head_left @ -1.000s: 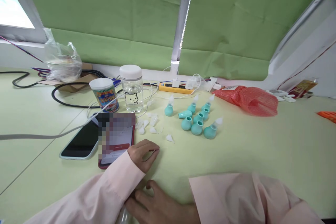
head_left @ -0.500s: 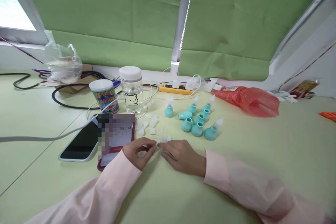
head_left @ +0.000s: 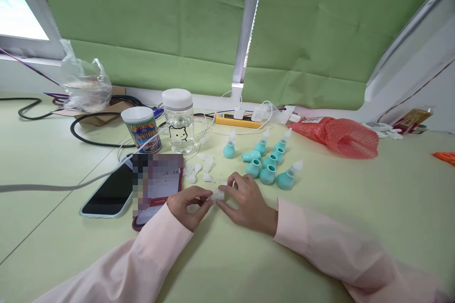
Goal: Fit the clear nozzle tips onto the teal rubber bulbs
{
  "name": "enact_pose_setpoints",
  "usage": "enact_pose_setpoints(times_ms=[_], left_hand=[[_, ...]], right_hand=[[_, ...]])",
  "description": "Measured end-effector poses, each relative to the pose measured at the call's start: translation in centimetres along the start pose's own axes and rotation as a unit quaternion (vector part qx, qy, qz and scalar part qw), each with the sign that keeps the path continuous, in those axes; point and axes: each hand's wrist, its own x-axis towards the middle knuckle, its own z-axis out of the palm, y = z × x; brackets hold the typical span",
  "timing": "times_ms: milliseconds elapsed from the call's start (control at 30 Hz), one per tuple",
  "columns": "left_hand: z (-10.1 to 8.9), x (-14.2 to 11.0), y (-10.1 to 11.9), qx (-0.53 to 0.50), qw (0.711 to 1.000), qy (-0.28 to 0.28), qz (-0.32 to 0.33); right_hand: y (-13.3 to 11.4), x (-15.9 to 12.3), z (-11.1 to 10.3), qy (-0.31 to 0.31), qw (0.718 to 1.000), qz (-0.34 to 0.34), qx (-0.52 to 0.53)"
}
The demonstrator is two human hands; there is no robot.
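Observation:
My left hand point(head_left: 190, 206) and my right hand point(head_left: 247, 201) meet low over the pale green table point(head_left: 355, 208). Both pinch a small clear white plastic tip point(head_left: 216, 195) between their fingertips. Several more white tips point(head_left: 199, 168) lie scattered just beyond my hands. Behind them stands a cluster of several teal rubber bulbs point(head_left: 266, 161), some with white tips fitted, some open-mouthed. A phone in a red case point(head_left: 158, 189) lies right beside my left hand.
A second phone point(head_left: 110, 191) on a white cable lies left of the red one. A printed can point(head_left: 141, 129) and a clear jar with a white lid point(head_left: 178, 120) stand behind. A yellow power strip point(head_left: 239, 120), a red mesh bag point(head_left: 337, 135) and a plastic bag point(head_left: 83, 85) sit near the wall.
My right hand came up from the near table edge to the scattered tips and met my left hand. A white tip that lay on the table is now pinched between both hands.

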Motion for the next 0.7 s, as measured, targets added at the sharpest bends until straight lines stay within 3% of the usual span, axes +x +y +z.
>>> enact_pose_setpoints(times_ms=[167, 367, 700], left_hand=[[-0.36, 0.22, -0.02, 0.024, 0.999, 0.011, 0.029], [-0.57, 0.55, -0.30, 0.046, 0.994, 0.012, 0.096], [-0.67, 0.55, -0.10, 0.016, 0.995, -0.030, 0.095]], right_hand=[[-0.11, -0.53, -0.08, 0.057, 0.997, -0.030, 0.050], [-0.22, -0.83, -0.20, 0.083, 0.985, -0.083, 0.127], [-0.28, -0.75, -0.11, 0.116, 0.982, -0.083, 0.124]])
